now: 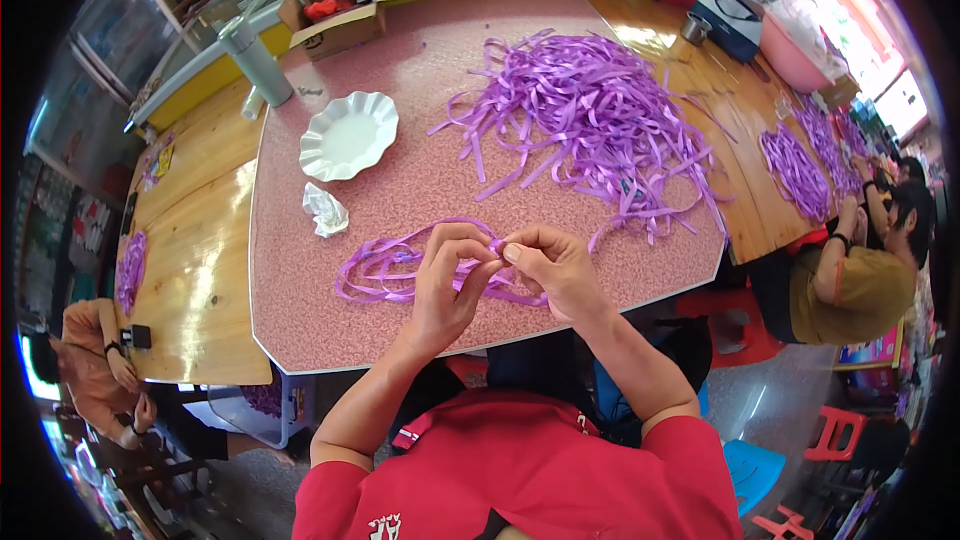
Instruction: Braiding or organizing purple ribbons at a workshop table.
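My left hand (446, 285) and my right hand (556, 268) meet above the near part of the pink speckled tabletop (420, 190). Between their fingertips is a short piece of purple ribbon (497, 246), pinched from both sides; its exact shape is partly hidden by the fingers. Loose loops of purple ribbon (372, 285) lie flat on the table to the left of and beneath my hands. Farther back on the right, a large tangled heap of purple ribbons (580, 105) spreads over the tabletop.
A white fluted bowl (350, 135), a crumpled white tissue (325, 210), a grey-green flask (256, 65) and an open cardboard box (345, 22) stand at the left and back. Co-workers sit at both sides, with more ribbon bundles (797, 172) on the right. A pink basin (795, 50) is beyond.
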